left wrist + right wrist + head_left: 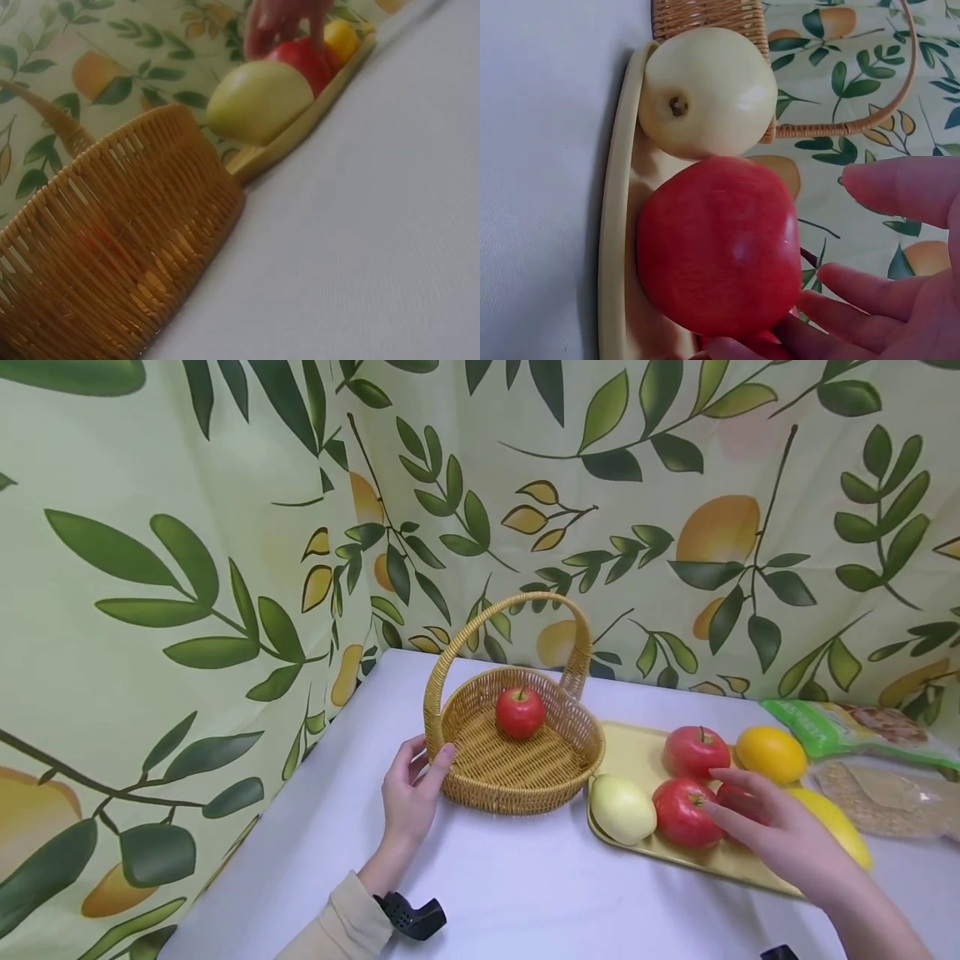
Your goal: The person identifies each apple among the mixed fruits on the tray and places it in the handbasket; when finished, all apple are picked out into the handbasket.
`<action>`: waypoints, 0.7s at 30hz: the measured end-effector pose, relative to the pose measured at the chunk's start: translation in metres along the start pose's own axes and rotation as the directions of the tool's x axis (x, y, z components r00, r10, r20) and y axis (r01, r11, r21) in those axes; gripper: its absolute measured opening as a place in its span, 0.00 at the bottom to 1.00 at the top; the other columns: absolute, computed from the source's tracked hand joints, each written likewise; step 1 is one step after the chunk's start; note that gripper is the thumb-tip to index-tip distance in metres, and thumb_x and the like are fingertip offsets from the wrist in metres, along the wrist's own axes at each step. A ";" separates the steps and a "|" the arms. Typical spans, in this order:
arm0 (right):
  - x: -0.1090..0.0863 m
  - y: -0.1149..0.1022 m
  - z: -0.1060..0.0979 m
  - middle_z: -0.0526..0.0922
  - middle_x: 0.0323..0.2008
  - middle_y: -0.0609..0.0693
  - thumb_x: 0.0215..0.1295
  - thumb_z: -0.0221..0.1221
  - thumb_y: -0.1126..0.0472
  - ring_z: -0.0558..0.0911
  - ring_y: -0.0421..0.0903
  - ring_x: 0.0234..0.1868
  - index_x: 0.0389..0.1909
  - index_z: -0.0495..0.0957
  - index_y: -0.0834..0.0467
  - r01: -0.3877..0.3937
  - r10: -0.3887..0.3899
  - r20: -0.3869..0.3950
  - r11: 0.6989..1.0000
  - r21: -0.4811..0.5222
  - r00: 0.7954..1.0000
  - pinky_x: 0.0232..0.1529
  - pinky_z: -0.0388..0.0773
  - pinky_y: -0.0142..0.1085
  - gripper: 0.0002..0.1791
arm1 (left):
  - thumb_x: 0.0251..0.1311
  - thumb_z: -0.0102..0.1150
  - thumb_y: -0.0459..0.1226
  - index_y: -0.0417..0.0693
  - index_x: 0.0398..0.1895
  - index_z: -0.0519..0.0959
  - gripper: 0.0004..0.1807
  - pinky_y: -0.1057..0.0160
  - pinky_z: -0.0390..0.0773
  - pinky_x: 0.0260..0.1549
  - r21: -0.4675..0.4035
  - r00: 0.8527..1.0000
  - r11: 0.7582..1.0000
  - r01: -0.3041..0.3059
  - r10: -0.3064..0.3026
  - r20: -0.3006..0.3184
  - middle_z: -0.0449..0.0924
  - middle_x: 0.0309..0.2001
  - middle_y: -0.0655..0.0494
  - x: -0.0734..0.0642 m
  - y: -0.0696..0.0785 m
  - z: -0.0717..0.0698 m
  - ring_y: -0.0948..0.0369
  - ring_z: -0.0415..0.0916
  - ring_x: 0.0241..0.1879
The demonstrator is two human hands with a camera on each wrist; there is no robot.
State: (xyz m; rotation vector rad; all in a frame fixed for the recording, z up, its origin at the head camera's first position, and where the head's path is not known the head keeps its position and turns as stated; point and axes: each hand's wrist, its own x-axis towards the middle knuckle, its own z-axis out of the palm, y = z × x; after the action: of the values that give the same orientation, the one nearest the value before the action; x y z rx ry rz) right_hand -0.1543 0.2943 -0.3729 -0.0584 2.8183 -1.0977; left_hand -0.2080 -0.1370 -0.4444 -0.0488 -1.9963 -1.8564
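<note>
A wicker basket (525,793) with a tall handle stands on the table, and one red apple (520,712) lies inside it. At the basket's left side my left hand (411,789) grips the edge near the handle's foot, thumb at the rim. My right hand (780,827) hovers over the yellow tray (630,739) with its fingers spread. Its fingertips are close to the front red apple (686,812); whether they touch it I cannot tell. In the right wrist view that apple (720,247) sits beside a pale yellow-green fruit (709,94), and the palm holds nothing.
Also on the tray are another red apple (696,752), an orange-yellow fruit (771,754) and a long yellow fruit (832,827). Two plastic packs, one green (817,727) and one clear (877,797), lie to the right. A leaf-patterned cloth (637,568) hangs behind the table.
</note>
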 end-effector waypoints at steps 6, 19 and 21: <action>0.008 0.001 0.008 0.70 0.68 0.69 0.69 0.63 0.41 0.71 0.69 0.65 0.74 0.62 0.64 0.060 -0.060 -0.005 0.997 -0.051 0.998 0.57 0.74 0.62 0.44 | 0.67 0.66 0.47 0.48 0.58 0.79 0.22 0.50 0.76 0.60 -0.008 1.000 1.000 -0.011 0.011 0.006 0.78 0.59 0.51 0.001 0.001 0.001 0.51 0.76 0.61; 0.030 0.002 0.017 0.67 0.67 0.72 0.59 0.72 0.40 0.68 0.71 0.59 0.78 0.54 0.59 0.004 0.012 0.113 0.990 -0.139 0.994 0.46 0.77 0.67 0.55 | 0.68 0.65 0.46 0.47 0.59 0.79 0.20 0.52 0.77 0.58 0.001 0.999 1.000 -0.027 0.027 0.018 0.79 0.58 0.52 0.002 0.001 -0.001 0.52 0.77 0.60; 0.030 0.002 0.017 0.67 0.66 0.72 0.59 0.71 0.40 0.68 0.72 0.59 0.78 0.54 0.59 0.005 0.012 0.111 0.989 -0.149 0.994 0.46 0.76 0.68 0.55 | 0.68 0.66 0.46 0.48 0.58 0.79 0.20 0.51 0.77 0.58 0.005 1.000 1.000 -0.025 0.025 0.015 0.79 0.58 0.52 0.001 0.000 -0.001 0.52 0.78 0.60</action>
State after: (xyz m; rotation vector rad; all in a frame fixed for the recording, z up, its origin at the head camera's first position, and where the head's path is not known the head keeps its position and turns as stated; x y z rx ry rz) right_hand -0.1817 0.2820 -0.3900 -0.1246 2.7929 -0.8527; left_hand -0.2085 -0.1379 -0.4438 -0.0863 -2.0014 -1.8408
